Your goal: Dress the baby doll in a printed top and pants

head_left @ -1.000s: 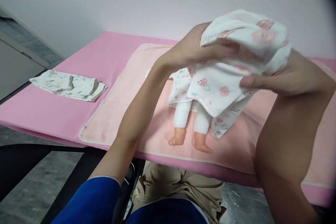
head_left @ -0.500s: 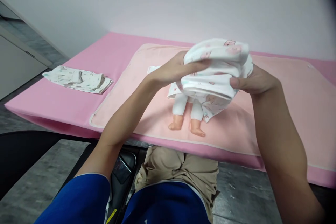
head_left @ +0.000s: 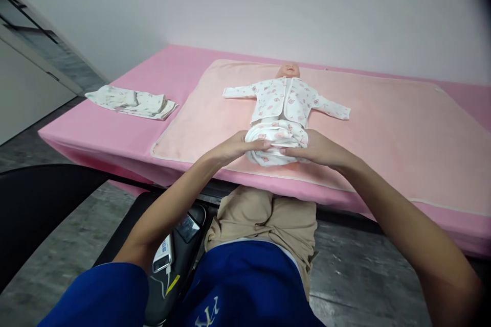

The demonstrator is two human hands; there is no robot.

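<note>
A baby doll (head_left: 289,69) lies on its back with its arms stretched out, dressed in a white printed baby jacket (head_left: 270,99). My left hand (head_left: 238,145) and my right hand (head_left: 318,148) grip a gathered white baby garment (head_left: 278,156) with a pink print from either side. Both thumbs lie across its near face, and the fingers behind are hidden. The bunched cloth is at the doll's lower body, just below the jacket hem. It covers the legs and feet, so I cannot tell whether they are inside it.
Under the doll a peach mat (head_left: 383,133) is spread over the pink table (head_left: 161,76). Folded printed baby clothes (head_left: 132,102) lie to the left. A phone (head_left: 187,227) and a white power bank (head_left: 164,255) with a cable rest on a black seat. A wall stands behind the table.
Both hands have come down and nearer to me with the gathered garment, from above the doll to its legs. The doll's head and jacket now show, while its feet are covered.
</note>
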